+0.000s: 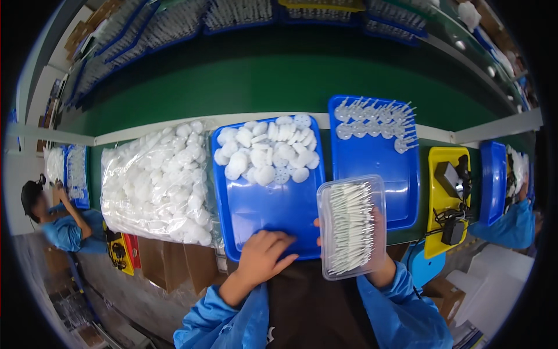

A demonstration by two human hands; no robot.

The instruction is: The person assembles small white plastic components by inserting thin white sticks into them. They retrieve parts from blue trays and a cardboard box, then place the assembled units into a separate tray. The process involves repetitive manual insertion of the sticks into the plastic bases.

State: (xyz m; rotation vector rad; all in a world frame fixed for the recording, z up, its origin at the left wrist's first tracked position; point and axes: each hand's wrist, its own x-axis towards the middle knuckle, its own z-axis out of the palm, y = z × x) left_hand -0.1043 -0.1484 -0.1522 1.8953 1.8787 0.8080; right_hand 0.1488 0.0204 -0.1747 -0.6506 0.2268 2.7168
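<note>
My left hand [264, 257] rests at the near edge of a blue tray [256, 215], fingers stretched loosely and thumb apart, holding nothing. Heaped in that tray's far half are white perforated round discs [264, 154]. My right hand [383, 269] grips a clear plastic box [381, 192] from beneath; most of the hand is hidden by it. Inside the box lie many thin white sticks [351, 227] in a dense stack. The box overlaps the near left part of a second blue tray [372, 160], where discs with upright sticks [372, 119] stand in rows at the far end.
Left of the trays lies a clear bag full of white discs [157, 186]. To the right, a yellow tray [437, 238] holds black adapters and cables. A green work surface [244, 75] stretches behind, with filled trays beyond. Other people sit at the far left and far right.
</note>
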